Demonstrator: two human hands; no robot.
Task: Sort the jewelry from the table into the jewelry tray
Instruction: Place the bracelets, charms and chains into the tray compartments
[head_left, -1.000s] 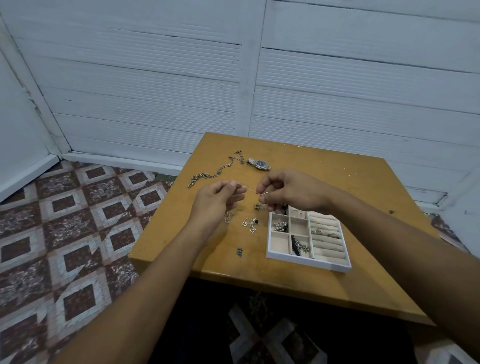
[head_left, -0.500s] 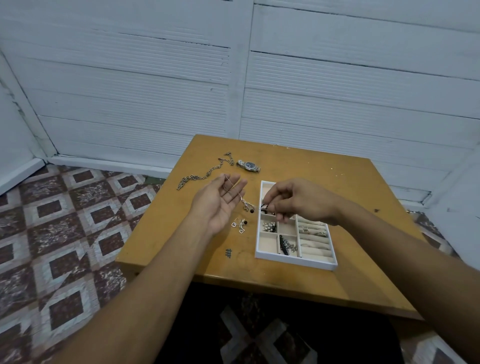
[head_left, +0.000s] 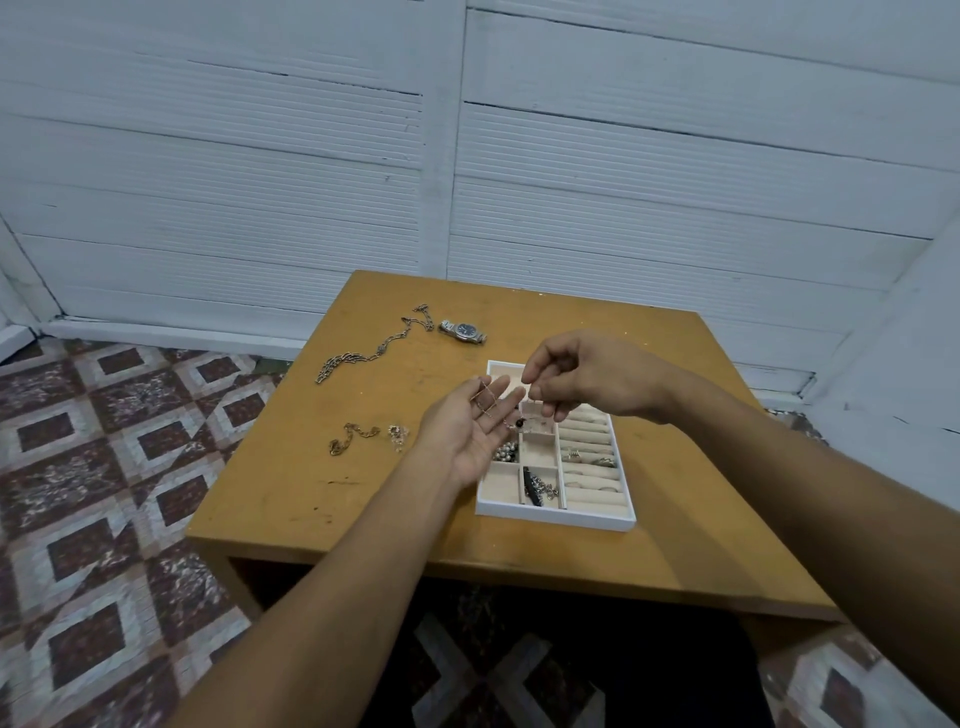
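My left hand (head_left: 475, 428) lies palm up with straight fingers over the left edge of the white jewelry tray (head_left: 556, 518). A thin necklace (head_left: 485, 399) is draped across its fingers, and a small dark bead (head_left: 518, 424) hangs near the fingertips. My right hand (head_left: 587, 382) hovers over the far part of the tray, fingers curled, pinching the other end of that thin necklace. The tray's small left compartments hold beads and a dark piece, and its right rolls hold rings.
On the wooden table (head_left: 311, 493) lie a long silver chain (head_left: 374, 353), a wristwatch (head_left: 462, 331), a gold bracelet (head_left: 350, 437) and a small earring piece (head_left: 397, 434), all left of or behind the tray. White plank walls stand close behind, and a patterned floor lies to the left.
My left hand went from pinching to lying palm up and shifted right over the tray's edge. My right hand rose over the tray's far part, drawing the necklace along.
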